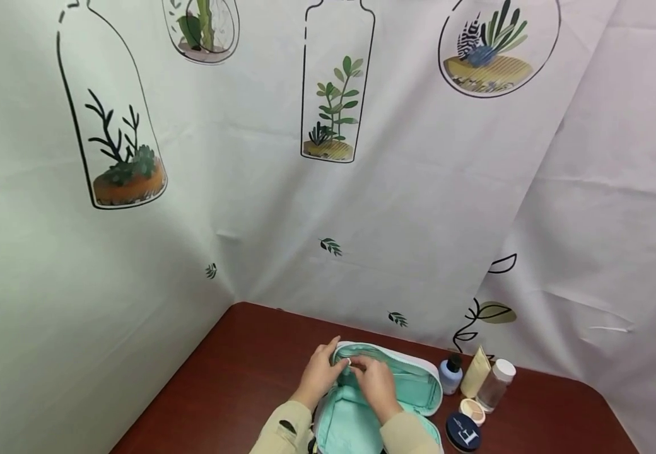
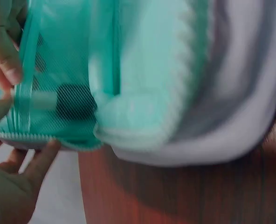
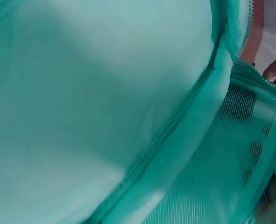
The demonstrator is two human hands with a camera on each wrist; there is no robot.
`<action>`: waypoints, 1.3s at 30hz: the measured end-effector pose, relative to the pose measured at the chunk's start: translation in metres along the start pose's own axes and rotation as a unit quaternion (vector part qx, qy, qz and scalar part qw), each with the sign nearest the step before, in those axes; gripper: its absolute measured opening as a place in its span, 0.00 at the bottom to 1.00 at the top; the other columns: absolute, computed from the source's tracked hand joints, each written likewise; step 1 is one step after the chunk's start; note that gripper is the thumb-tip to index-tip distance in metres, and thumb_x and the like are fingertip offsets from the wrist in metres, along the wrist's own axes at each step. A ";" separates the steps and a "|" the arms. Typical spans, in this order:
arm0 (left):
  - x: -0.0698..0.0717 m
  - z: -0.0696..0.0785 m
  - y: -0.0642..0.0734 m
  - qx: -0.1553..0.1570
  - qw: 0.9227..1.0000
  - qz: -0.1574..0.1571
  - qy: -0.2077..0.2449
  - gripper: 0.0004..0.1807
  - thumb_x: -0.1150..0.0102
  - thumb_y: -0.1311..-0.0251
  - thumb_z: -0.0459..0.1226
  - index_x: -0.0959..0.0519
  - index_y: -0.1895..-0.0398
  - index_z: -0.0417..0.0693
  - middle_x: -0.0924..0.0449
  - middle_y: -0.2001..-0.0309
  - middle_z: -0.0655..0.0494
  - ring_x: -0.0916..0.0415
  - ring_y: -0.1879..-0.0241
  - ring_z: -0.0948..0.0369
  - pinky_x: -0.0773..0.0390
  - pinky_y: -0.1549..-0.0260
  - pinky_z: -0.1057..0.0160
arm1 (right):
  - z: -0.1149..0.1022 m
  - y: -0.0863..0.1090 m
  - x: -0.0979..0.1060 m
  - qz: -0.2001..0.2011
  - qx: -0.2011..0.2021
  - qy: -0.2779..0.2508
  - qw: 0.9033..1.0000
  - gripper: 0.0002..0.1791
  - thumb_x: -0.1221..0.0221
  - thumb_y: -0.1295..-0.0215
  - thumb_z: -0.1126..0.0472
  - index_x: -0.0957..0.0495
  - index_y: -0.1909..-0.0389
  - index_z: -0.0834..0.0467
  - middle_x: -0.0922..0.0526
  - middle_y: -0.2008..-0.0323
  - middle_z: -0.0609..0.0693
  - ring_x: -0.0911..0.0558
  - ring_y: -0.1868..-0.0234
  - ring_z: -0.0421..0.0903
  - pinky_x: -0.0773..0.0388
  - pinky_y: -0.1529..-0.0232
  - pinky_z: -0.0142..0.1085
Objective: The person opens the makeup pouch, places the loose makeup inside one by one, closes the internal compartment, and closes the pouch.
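A cosmetic bag (image 1: 352, 430) with turquoise lining lies unzipped on the table, its lid raised at the back. My left hand (image 1: 318, 376) grips the lid's left end, thumb inside and fingers outside the zipped rim. Inside the lid, a mesh pocket (image 2: 63, 42) covers a small pale tube (image 2: 44, 100) with a black cap (image 2: 76, 101). At the pocket's edge, my right hand (image 1: 377, 386) pinches the pale end of this tube. Only part of the right hand (image 2: 5, 51) enters the left wrist view. Blur softens the bag there.
Right of the bag stand a blue bottle (image 1: 450, 376) with a black cap, a cream tube (image 1: 476, 373) and a clear white-lidded bottle (image 1: 495, 388). A round palette (image 1: 472, 411) and a dark round compact (image 1: 463, 432) lie nearer. A printed cloth (image 1: 419, 208) hangs behind the table.
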State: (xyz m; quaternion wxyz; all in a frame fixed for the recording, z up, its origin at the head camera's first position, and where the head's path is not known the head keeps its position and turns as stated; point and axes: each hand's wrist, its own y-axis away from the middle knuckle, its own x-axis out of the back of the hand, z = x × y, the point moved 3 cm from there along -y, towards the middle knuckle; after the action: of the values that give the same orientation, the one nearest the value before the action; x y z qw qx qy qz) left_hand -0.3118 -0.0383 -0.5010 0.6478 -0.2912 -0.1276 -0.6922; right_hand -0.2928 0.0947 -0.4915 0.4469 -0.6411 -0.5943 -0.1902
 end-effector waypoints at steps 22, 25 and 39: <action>0.010 0.001 0.003 0.013 0.999 0.036 -0.015 0.25 0.37 0.44 0.43 0.28 0.45 0.43 0.27 0.55 0.46 0.26 0.59 0.49 0.26 0.62 0.48 | 0.138 0.061 0.124 -0.054 -0.175 -0.068 0.981 0.10 0.34 0.48 0.65 0.19 0.65 0.64 0.20 0.70 0.51 0.22 0.70 0.44 0.25 0.69 0.38; 0.008 0.002 0.003 0.015 0.999 0.033 -0.019 0.25 0.37 0.44 0.42 0.28 0.45 0.43 0.27 0.55 0.45 0.26 0.59 0.50 0.26 0.62 0.48 | 0.159 0.074 0.122 -0.074 -0.198 -0.040 0.977 0.17 0.31 0.52 0.60 0.20 0.62 0.65 0.22 0.65 0.54 0.23 0.67 0.47 0.26 0.68 0.41; 0.001 0.006 0.003 0.016 0.998 0.032 -0.042 0.27 0.37 0.44 0.44 0.29 0.43 0.44 0.26 0.55 0.45 0.25 0.59 0.50 0.26 0.63 0.47 | 0.166 0.094 0.103 -0.135 -0.175 0.137 0.966 0.43 0.32 0.65 0.33 0.21 0.54 0.62 0.31 0.64 0.54 0.33 0.62 0.53 0.33 0.64 0.49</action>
State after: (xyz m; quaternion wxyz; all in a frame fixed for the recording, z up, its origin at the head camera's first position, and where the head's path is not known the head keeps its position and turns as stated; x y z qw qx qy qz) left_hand -0.3072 -0.0357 -0.4962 0.6685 -0.3132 -0.1562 -0.6562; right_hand -0.2307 0.2982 -0.5323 0.3746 -0.5910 -0.5659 -0.4361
